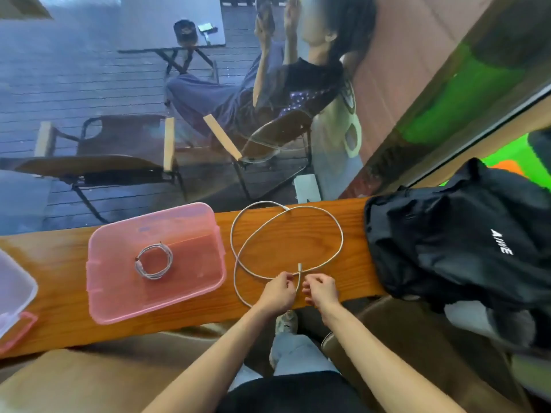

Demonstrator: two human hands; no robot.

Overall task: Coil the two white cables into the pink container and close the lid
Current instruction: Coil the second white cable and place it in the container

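The pink container [101, 296] sits open on the wooden counter, left of centre. One white cable [154, 261] lies inside it, wound into a small coil. The second white cable [337, 231] lies spread in two wide loops on the counter to the container's right. My left hand [278, 290] pinches this cable near its plug end, at the counter's near edge. My right hand [320, 289] pinches the same stretch of cable just to the right, fingers closed on it. The plug tip sticks up between the two hands.
The clear lid [13, 293] with pink clips lies at the counter's far left. A black backpack [465, 242] takes up the right end of the counter [59, 263]. Behind a glass pane a person sits on a chair outside.
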